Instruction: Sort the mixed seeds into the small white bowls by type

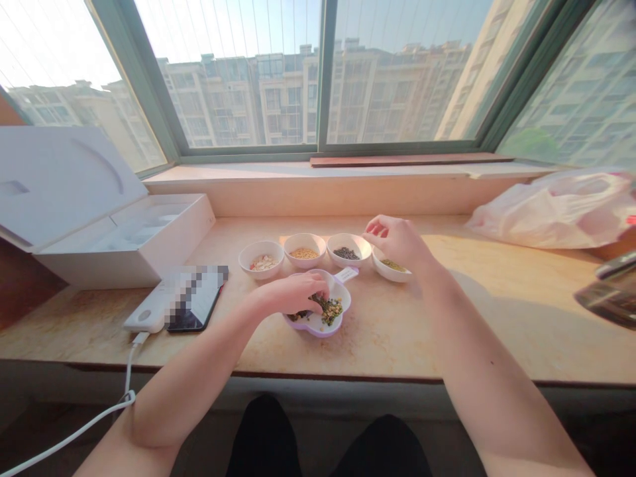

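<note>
My left hand [304,293] reaches into a white, scalloped dish [342,291] with a lilac edge and a tabbed handle. Its bent fingers close around some of the mixed beans [330,311], yellow, green and dark, and hide part of them. Between the two right-hand bowls, my right hand [390,233] hovers with curled fingers; whether anything is in them is hidden. Below it, a white bowl [403,277] contains small green beans [392,265]. Beside that stands a bowl of black beans [346,253].
Further left are bowls of yellow grains [303,253] and pale flat pieces [263,263]. A phone [196,305], a white power bank [146,310] with cable and an open white box [173,232] lie left. A plastic bag [551,209] rests at right, below the window.
</note>
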### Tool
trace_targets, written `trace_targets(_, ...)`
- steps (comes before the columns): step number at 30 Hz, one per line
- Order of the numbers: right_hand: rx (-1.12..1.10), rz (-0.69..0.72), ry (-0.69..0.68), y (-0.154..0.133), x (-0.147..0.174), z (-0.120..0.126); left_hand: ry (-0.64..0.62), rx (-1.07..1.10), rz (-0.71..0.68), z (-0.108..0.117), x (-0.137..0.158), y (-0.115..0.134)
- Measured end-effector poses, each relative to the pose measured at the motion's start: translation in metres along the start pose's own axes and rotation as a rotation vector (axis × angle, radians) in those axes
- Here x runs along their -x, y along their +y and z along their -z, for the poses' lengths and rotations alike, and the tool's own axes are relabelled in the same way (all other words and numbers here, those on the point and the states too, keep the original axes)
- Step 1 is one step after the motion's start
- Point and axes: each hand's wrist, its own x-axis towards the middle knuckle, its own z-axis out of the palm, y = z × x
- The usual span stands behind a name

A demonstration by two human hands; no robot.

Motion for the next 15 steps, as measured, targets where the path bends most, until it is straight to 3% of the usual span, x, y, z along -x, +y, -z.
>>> trace_targets(3,0.164,-0.094,-0.061,0.010,-0.004,0.006,-0.017,-0.007,0.005,-0.002,-0.002,-0.002)
trace_targets(11,0.430,-0.404,-0.383,0.014,0.001,0.012,-0.034,-0.026,0.003,-0.002,-0.003,0.001)
trace_targets(15,0.476,-0.463,-0.504,0.017,0.001,0.014,-0.011,0.038,-0.001,0.001,-0.002,0.003)
